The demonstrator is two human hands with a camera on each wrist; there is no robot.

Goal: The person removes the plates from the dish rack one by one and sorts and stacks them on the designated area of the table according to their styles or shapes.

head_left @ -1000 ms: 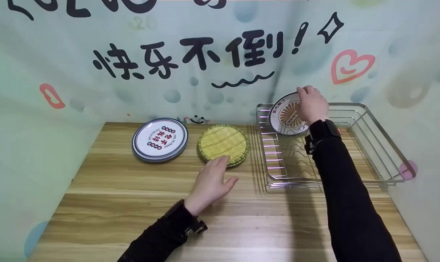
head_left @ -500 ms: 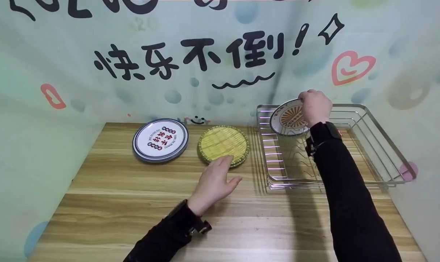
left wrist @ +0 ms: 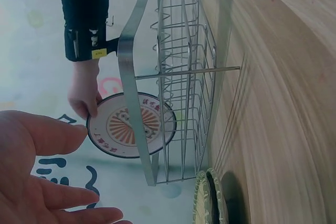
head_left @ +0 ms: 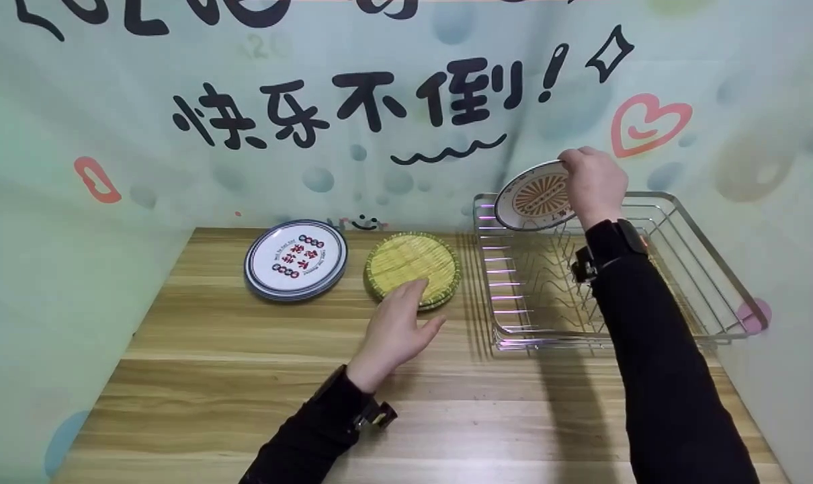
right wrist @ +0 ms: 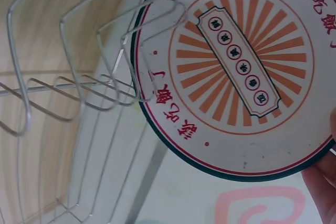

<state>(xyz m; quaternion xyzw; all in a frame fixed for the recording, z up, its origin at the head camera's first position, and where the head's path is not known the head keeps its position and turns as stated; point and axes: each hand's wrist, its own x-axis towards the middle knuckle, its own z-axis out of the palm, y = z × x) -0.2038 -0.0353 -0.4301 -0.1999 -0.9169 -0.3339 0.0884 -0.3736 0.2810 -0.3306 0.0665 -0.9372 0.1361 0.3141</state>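
Note:
My right hand pinches the rim of a round white plate with an orange sunburst and a dark edge. The plate hangs tilted over the back left of a wire dish rack. Seen from the right wrist, the plate is close to the rack's bent wire dividers, and only part of the fingers shows. Relaxed, with the thumb apart, my left hand is at the front edge of the yellow-green woven rounds; whether it touches them I cannot tell. It holds nothing.
Stacked white plates with blue rims and red lettering lie at the left back of the wooden table. A printed cloth backdrop rises behind the table. The rack's flat metal rim stands above the tabletop.
My right hand first dipped slightly, then lifted the plate up and a little right, turning it in the grip. The left hand has shifted only slightly.

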